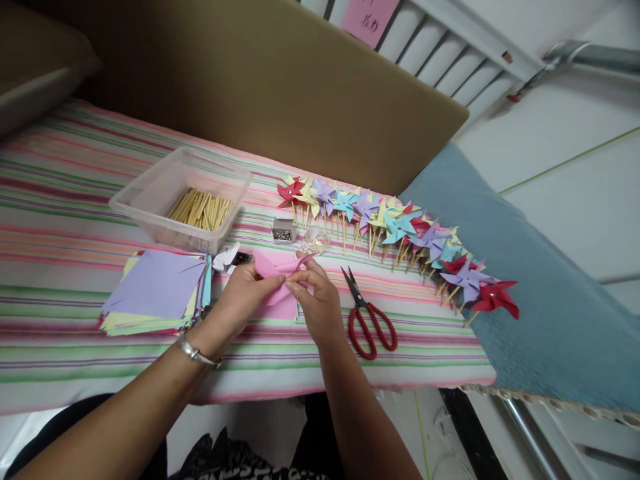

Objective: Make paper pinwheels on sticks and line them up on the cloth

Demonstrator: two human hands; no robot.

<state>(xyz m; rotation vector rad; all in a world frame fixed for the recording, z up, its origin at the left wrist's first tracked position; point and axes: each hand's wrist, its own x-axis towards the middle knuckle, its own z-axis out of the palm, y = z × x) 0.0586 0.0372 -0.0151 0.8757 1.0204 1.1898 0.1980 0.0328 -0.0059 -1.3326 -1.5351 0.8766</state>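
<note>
A pink paper pinwheel (273, 269) is held between my two hands, its corners folded in toward the middle. My left hand (249, 293) pinches it from the left with thumb and fingers. From the right, my right hand (316, 293) grips the same paper near its centre, fingertips almost meeting those of the left. Beneath lies a flat pink sheet (283, 308). Just behind the hands stand a small box of metal pins (283, 231), a clear round dish (317, 239) and a second small box (243, 259), partly covered by my left hand.
Red-handled scissors (367, 315) lie right of my hands. To the left are a stack of coloured paper squares (156, 287) and a plastic tub (150, 220) holding wooden sticks (200, 208). Finished pinwheels (400, 227) line the back right, before a brown board (300, 93).
</note>
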